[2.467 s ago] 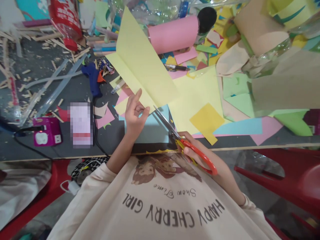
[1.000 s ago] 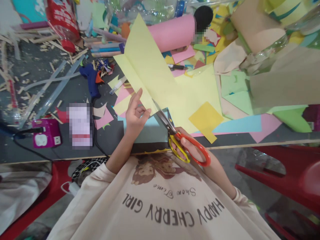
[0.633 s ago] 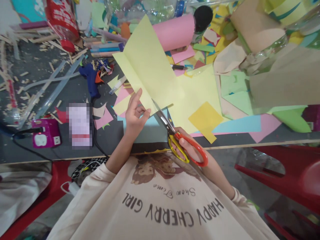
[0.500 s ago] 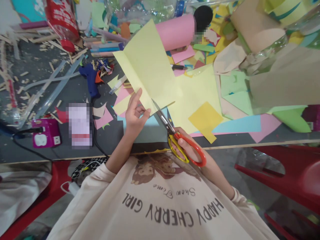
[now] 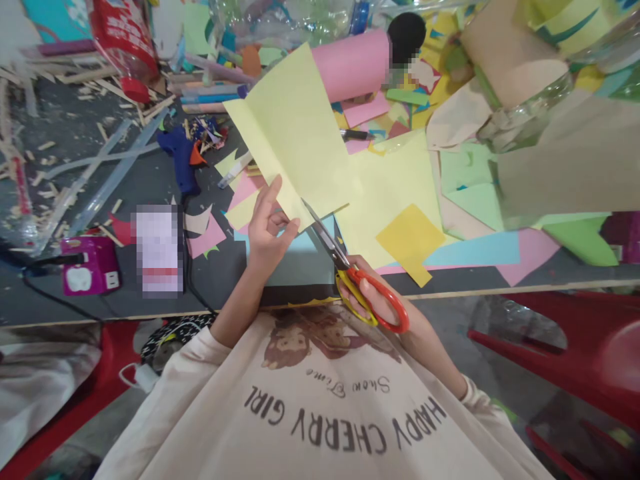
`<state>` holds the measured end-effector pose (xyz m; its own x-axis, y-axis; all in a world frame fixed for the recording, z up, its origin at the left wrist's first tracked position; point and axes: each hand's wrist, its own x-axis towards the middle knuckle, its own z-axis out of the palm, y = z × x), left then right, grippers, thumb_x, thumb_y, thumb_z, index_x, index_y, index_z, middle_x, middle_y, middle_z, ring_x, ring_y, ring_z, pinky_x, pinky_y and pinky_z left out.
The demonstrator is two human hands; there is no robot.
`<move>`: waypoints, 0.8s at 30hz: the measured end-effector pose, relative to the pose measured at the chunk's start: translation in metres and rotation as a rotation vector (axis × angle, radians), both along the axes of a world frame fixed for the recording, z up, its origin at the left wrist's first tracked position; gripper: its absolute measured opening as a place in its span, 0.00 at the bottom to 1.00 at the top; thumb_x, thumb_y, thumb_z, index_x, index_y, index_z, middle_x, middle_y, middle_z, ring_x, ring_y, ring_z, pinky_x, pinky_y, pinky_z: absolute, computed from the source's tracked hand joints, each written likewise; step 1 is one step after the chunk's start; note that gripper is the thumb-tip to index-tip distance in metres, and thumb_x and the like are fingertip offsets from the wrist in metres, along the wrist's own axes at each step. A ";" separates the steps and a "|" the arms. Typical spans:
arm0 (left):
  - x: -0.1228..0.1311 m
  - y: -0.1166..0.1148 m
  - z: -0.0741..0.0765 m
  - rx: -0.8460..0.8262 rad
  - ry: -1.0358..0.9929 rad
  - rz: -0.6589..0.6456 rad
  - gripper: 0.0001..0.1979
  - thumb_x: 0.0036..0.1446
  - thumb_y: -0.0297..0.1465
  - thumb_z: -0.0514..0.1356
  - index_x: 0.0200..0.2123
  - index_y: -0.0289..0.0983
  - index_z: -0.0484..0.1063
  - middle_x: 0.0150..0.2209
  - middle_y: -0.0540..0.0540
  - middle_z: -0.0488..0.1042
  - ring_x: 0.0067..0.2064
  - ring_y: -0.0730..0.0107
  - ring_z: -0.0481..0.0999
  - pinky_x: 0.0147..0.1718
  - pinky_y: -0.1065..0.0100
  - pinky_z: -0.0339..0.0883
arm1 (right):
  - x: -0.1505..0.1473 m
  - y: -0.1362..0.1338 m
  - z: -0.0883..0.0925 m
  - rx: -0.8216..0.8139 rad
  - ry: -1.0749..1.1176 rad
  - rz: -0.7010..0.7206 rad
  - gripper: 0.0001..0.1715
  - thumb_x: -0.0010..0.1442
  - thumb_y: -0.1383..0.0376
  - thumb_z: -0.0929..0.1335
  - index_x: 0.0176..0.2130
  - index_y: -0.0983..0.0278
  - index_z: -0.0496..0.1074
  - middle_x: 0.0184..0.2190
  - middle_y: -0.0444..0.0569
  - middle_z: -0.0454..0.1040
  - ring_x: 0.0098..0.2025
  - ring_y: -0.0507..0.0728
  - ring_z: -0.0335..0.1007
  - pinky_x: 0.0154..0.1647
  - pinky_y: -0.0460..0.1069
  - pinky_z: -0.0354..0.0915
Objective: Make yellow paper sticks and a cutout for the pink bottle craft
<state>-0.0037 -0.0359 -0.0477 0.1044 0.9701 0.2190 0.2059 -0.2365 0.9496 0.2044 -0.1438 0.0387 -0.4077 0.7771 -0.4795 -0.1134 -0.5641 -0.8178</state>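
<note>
My left hand pinches the lower corner of a pale yellow folded sheet of paper and holds it up over the dark table. My right hand grips orange-and-yellow scissors, fingers through the handles. The blades point up and left, and their tips reach into the lower edge of the yellow sheet just right of my left thumb. A light blue sheet lies flat beneath both hands.
Coloured paper scraps cover the table's right half, with a darker yellow square. A pink paper roll lies behind the sheet. A blue glue gun, wood sticks and a magenta power adapter sit left. Red plastic chairs stand at right.
The scissors have advanced up and left into the yellow sheet's edge, and their handles have come closer together. The sheet has tilted slightly. My left hand has stayed in place.
</note>
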 end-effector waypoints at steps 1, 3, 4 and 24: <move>-0.001 0.000 0.000 -0.010 -0.005 -0.006 0.33 0.57 0.47 0.61 0.64 0.55 0.56 0.67 0.44 0.56 0.30 0.80 0.73 0.28 0.72 0.73 | 0.000 0.000 0.003 -0.007 0.001 -0.010 0.22 0.65 0.47 0.60 0.51 0.57 0.62 0.29 0.41 0.62 0.21 0.48 0.51 0.20 0.48 0.52; -0.001 -0.001 0.001 -0.043 -0.010 -0.018 0.34 0.56 0.47 0.61 0.65 0.55 0.55 0.67 0.44 0.56 0.30 0.80 0.74 0.28 0.72 0.73 | 0.000 0.002 0.011 -0.019 -0.005 -0.023 0.22 0.65 0.46 0.60 0.49 0.58 0.64 0.31 0.43 0.65 0.21 0.48 0.51 0.20 0.49 0.53; -0.001 -0.001 0.002 -0.057 -0.009 -0.027 0.35 0.56 0.48 0.61 0.65 0.55 0.55 0.67 0.44 0.56 0.30 0.79 0.74 0.28 0.71 0.73 | 0.000 0.002 0.014 -0.019 -0.009 -0.027 0.22 0.65 0.47 0.60 0.49 0.57 0.64 0.32 0.44 0.66 0.21 0.49 0.52 0.20 0.49 0.54; 0.000 -0.002 0.013 -0.241 -0.131 -0.165 0.36 0.52 0.46 0.66 0.63 0.53 0.59 0.68 0.44 0.55 0.38 0.68 0.79 0.33 0.67 0.77 | -0.012 0.010 -0.021 0.112 0.130 -0.028 0.26 0.63 0.40 0.58 0.44 0.58 0.59 0.21 0.36 0.59 0.15 0.47 0.50 0.16 0.47 0.51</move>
